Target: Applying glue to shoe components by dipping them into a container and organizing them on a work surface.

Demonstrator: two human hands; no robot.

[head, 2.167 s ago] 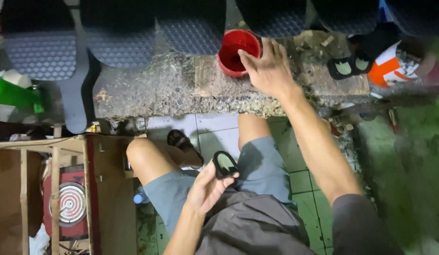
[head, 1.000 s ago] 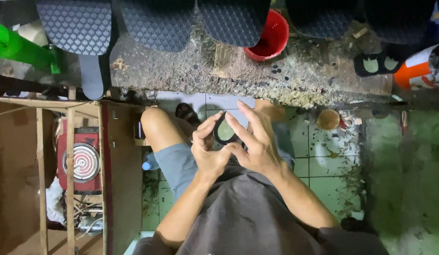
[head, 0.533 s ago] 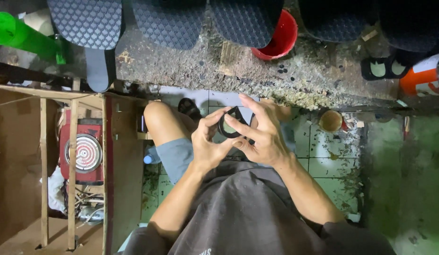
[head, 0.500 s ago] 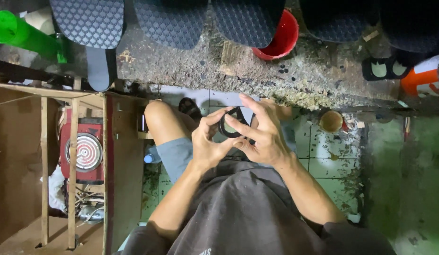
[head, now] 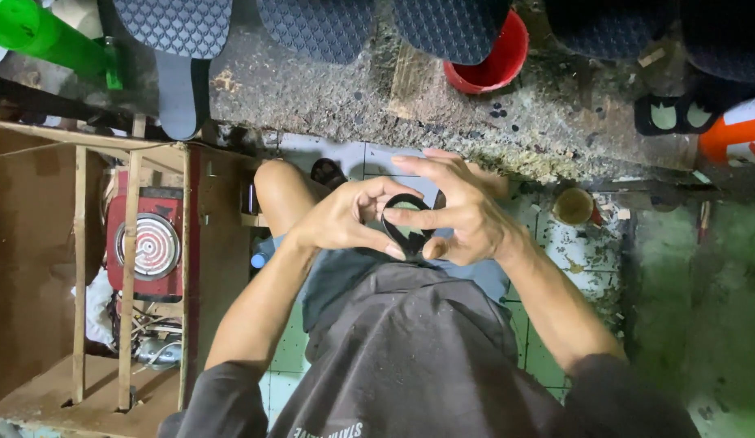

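I hold a small black rubber loop-shaped strap piece [head: 408, 223] over my lap with both hands. My left hand [head: 345, 219] pinches its left side with thumb and fingers. My right hand [head: 454, 215] grips its right side, with the index finger laid across it and the other fingers spread upward. My knees in blue shorts are below the hands.
A rough concrete bench [head: 337, 105] runs across the top, with dark textured shoe soles [head: 316, 24] and a red cup [head: 495, 69] on it. A green bottle [head: 45, 36] lies top left. A wooden frame [head: 130, 268] with a red appliance [head: 150, 243] stands at left. Black cut-out strap pieces [head: 669, 113] lie at right.
My right hand left the red cup on the bench and came down to join the left hand on the black strap piece. My view has shifted toward my lap.
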